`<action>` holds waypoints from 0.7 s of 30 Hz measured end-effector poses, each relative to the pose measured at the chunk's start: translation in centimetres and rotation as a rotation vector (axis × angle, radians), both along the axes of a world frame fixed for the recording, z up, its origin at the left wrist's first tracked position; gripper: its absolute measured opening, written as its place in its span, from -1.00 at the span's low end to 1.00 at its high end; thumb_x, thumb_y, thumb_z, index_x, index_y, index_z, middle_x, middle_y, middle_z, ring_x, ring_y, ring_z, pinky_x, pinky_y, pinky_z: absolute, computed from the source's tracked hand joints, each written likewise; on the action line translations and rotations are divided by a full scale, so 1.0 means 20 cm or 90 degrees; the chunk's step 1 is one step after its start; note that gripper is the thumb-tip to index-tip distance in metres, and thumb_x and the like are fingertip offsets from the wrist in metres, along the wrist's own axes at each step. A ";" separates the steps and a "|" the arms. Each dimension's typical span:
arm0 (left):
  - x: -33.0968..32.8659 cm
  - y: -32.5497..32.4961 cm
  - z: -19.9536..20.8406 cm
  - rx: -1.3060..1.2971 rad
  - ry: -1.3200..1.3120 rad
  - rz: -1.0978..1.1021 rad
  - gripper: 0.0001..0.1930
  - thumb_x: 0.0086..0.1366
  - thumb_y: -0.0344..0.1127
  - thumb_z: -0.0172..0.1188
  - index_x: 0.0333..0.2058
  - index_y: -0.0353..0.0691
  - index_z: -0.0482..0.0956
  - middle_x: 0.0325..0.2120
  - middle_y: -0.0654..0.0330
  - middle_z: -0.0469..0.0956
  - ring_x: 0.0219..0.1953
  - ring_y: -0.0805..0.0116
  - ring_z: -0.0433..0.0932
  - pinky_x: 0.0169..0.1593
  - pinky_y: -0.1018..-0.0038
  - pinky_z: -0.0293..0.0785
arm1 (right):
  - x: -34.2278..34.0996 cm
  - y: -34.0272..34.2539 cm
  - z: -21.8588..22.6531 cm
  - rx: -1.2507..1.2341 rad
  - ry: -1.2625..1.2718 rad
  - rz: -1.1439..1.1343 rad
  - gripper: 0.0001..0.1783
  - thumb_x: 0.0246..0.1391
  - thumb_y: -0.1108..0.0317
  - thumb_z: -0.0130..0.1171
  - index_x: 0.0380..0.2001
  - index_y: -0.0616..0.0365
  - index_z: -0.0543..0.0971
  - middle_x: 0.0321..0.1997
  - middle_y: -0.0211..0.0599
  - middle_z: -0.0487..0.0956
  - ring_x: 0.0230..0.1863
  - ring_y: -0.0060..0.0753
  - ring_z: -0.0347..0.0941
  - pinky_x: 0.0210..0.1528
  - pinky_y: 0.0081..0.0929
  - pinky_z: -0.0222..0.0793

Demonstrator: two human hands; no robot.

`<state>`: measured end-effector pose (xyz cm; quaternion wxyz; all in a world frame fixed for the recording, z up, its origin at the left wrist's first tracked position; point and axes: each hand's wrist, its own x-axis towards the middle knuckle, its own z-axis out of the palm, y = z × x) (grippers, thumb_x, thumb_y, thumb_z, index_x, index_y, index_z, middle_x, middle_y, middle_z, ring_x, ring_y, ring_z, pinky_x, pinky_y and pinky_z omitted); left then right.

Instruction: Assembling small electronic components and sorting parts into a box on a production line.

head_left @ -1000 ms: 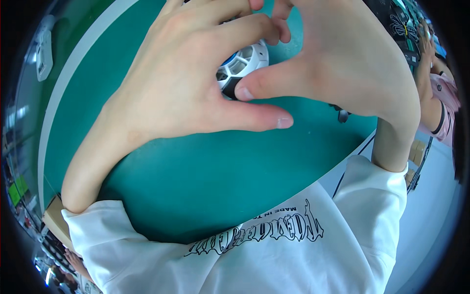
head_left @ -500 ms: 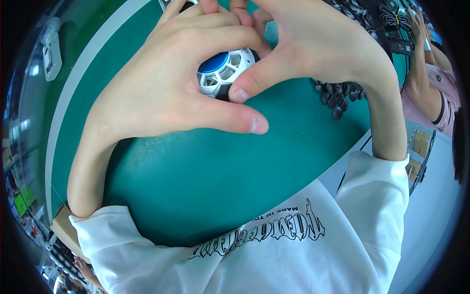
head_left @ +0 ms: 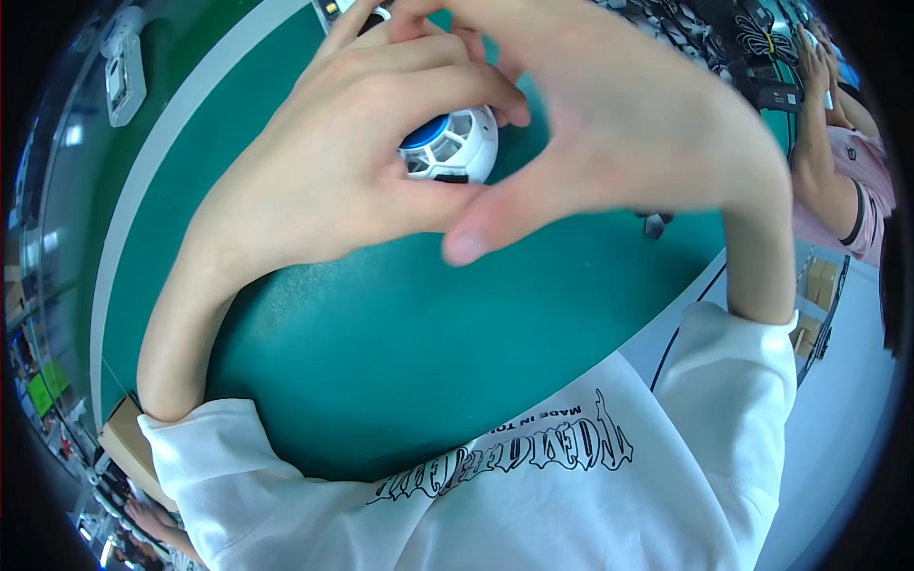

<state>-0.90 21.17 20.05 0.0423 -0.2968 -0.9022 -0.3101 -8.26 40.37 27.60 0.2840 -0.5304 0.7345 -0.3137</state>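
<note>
A white round housing [head_left: 469, 143] with openwork ribs and a blue disc [head_left: 424, 132] in its middle rests near the top of the view. My left hand [head_left: 319, 162] lies over it, fingers curled along its far side and thumb at its near side, so much of it is hidden. Blurred by motion, my right hand [head_left: 633, 119] arches to the right of the housing. Its thumb is well apart from its fingers, with its tip in front of my left thumb. The right fingertips, near the top edge, overlap my left fingers; nothing shows in them.
Green table mat [head_left: 428, 314] lies under my hands. Black angular pieces [head_left: 681, 43] are heaped at the far right, beside coiled cable [head_left: 764, 38] and a black box [head_left: 779, 95]. Another person's arm [head_left: 814, 152] is at the right. A cardboard box [head_left: 133, 443] stands at lower left.
My right thumb has left the housing's near edge and moved toward me, while the right hand has shifted and blurred. My left thumb has drawn in toward the housing.
</note>
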 end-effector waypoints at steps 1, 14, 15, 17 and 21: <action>0.02 -0.02 -0.06 0.046 0.016 0.019 -0.47 -0.14 -0.15 0.39 -0.16 -0.29 0.61 -0.15 0.08 0.56 0.09 0.01 0.35 0.27 0.12 0.14 | 0.00 -0.01 -0.08 -0.035 0.013 -0.019 -0.18 -0.13 -0.01 0.47 0.08 0.24 0.35 -0.16 -0.07 0.49 -0.17 -0.25 0.50 -0.28 -0.44 0.42; 0.17 0.00 0.00 0.097 -0.035 0.078 -0.41 -0.13 -0.03 0.41 -0.16 -0.32 0.59 -0.13 0.09 0.54 0.08 -0.03 0.40 0.29 0.08 0.14 | 0.07 -0.04 -0.28 -0.148 0.081 -0.120 -0.39 -0.14 0.13 0.47 -0.06 0.21 0.49 -0.27 -0.13 0.54 -0.30 -0.24 0.53 -0.32 -0.40 0.41; 0.11 -0.05 -0.04 0.010 0.011 0.043 -0.39 -0.12 0.01 0.41 -0.15 -0.32 0.58 -0.14 0.08 0.52 0.05 -0.02 0.42 0.25 0.11 0.19 | 0.03 0.03 -0.21 -0.102 0.087 -0.133 -0.39 -0.04 0.18 0.43 0.02 0.19 0.43 -0.26 -0.22 0.53 -0.35 -0.40 0.51 -0.42 -0.53 0.35; 0.08 -0.09 -0.03 -0.067 0.106 0.048 -0.34 -0.12 0.08 0.42 -0.13 -0.32 0.57 -0.14 0.06 0.50 -0.01 0.02 0.46 0.17 0.19 0.29 | -0.02 0.16 -0.07 -0.075 0.189 -0.181 -0.54 -0.05 0.28 0.41 -0.10 0.21 0.49 -0.36 -0.27 0.53 -0.42 -0.47 0.47 -0.44 -0.55 0.32; 0.27 -0.14 0.09 -0.111 -0.059 0.234 -0.29 -0.14 0.08 0.41 -0.08 -0.32 0.56 -0.10 0.04 0.42 -0.07 0.11 0.51 0.01 0.32 0.43 | -0.18 0.41 -0.17 0.033 0.373 -0.233 -0.83 -0.07 0.48 0.37 -0.36 0.25 0.62 -0.55 -0.39 0.53 -0.55 -0.60 0.38 -0.47 -0.61 0.28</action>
